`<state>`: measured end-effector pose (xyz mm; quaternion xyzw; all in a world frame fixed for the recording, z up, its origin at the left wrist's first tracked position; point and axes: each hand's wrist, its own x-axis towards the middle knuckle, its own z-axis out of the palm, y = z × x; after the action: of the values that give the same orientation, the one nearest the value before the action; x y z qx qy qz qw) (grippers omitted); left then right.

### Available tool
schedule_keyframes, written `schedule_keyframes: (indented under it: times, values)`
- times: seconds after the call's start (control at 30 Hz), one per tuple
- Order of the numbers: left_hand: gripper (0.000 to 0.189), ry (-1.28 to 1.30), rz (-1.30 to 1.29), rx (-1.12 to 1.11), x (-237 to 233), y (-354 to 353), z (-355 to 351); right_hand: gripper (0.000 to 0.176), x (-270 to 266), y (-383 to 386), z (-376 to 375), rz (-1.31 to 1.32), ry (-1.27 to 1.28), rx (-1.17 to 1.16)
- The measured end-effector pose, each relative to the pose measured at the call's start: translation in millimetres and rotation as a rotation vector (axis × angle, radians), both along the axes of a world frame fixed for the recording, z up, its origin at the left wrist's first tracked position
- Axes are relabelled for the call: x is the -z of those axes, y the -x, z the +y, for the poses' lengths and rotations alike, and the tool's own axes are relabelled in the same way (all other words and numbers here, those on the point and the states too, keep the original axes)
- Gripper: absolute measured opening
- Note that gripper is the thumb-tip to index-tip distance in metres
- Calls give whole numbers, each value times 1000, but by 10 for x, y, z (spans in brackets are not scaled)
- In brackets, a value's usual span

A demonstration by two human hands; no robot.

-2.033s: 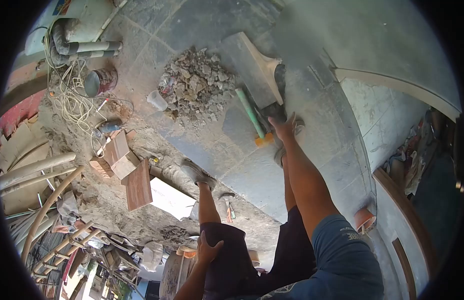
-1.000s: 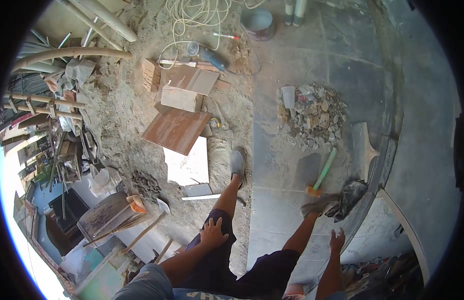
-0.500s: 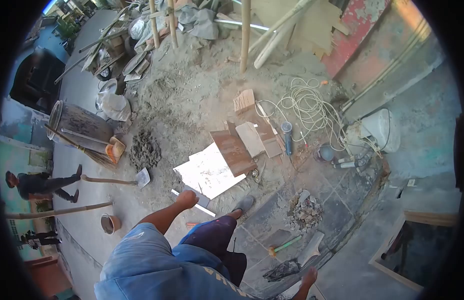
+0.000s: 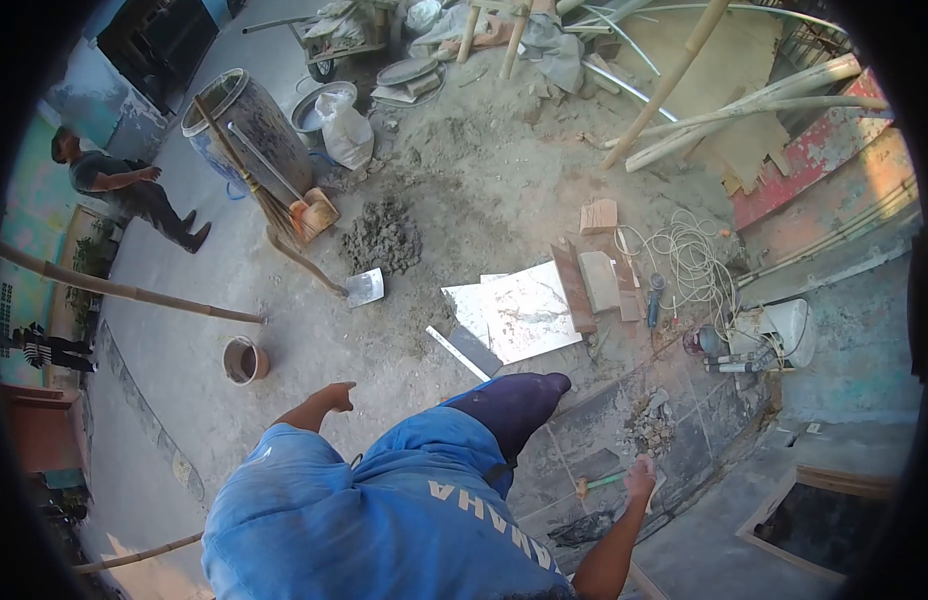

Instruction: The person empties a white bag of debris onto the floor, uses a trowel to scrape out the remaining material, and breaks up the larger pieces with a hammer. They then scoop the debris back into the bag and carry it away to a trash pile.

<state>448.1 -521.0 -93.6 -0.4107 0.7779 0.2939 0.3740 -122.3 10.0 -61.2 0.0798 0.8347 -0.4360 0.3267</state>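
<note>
My left hand (image 4: 336, 396) hangs out over the concrete floor with nothing in it, a finger pointing forward. Nearest to it are a bucket (image 4: 245, 361) on its left and a long white-edged tile strip (image 4: 458, 352) on its right. My right hand (image 4: 640, 478) is held low on the other side, its fingers loosely extended. From this view it overlaps the handle end of a green-handled mallet (image 4: 602, 481), which lies on the dark floor tiles; I see no grip on it. White tiles (image 4: 524, 312) and brown tiles (image 4: 574, 288) lie on the ground ahead.
A shovel (image 4: 365, 288) lies by a wet mortar heap (image 4: 383, 236). A drum (image 4: 246, 130) with a broom (image 4: 269, 208) stands beyond. An angle grinder (image 4: 655, 299) and coiled cable (image 4: 689, 260) lie ahead right, near rubble (image 4: 650, 425). Another person (image 4: 124, 185) stands left.
The view has shifted and turned as my body moved. My left hand has come away from beside the tiles, and my right hand has swung forward over the mallet's end.
</note>
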Motion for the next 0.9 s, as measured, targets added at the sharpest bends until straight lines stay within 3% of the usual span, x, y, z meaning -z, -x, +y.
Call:
schedule_keyframes:
  times: [0.07,0.17,0.27,0.33,0.43,0.5,0.57,0.63,0.7,0.77,0.8,0.83,0.9]
  values:
    - [85,-93,54,-204,-293,50,-83,34,192,-302,92,-84,-136,12]
    - [85,-106,130,-267,-595,18,-282,33,255,-816,149,-177,-206,144]
    - [84,-101,175,-315,-647,-128,-562,38,14,-1387,-72,-244,-168,347]
    - [83,-79,192,-328,-674,-241,-735,42,147,-1731,-93,-250,-134,420]
    - [82,-53,211,-352,-688,-467,-1127,44,407,-2141,-424,-272,-290,439]
    - [80,-76,231,-413,-736,-628,-1381,46,565,-2207,-851,-443,-526,307]
    - [79,-103,224,-448,-761,-763,-1645,49,657,-2059,-1633,-449,-469,168]
    - [75,-102,230,-460,-686,-883,-1975,43,1832,-1566,-2113,-189,-417,-350]
    - [73,-99,272,-454,-372,-1022,-2325,44,2543,-1123,-3155,159,-193,-429]
    - [71,-117,330,-421,-217,-1033,-2792,34,2207,-893,-4790,149,-78,-381]
    - [71,-125,346,-439,-155,-1001,-3060,32,966,-1183,-5817,-54,38,-252]
    - [70,-118,391,-531,-147,-985,-3238,32,944,-1144,-6368,129,77,-382]
    - [66,-79,501,-708,-217,-881,-3462,37,656,-1073,-7381,65,129,-494]
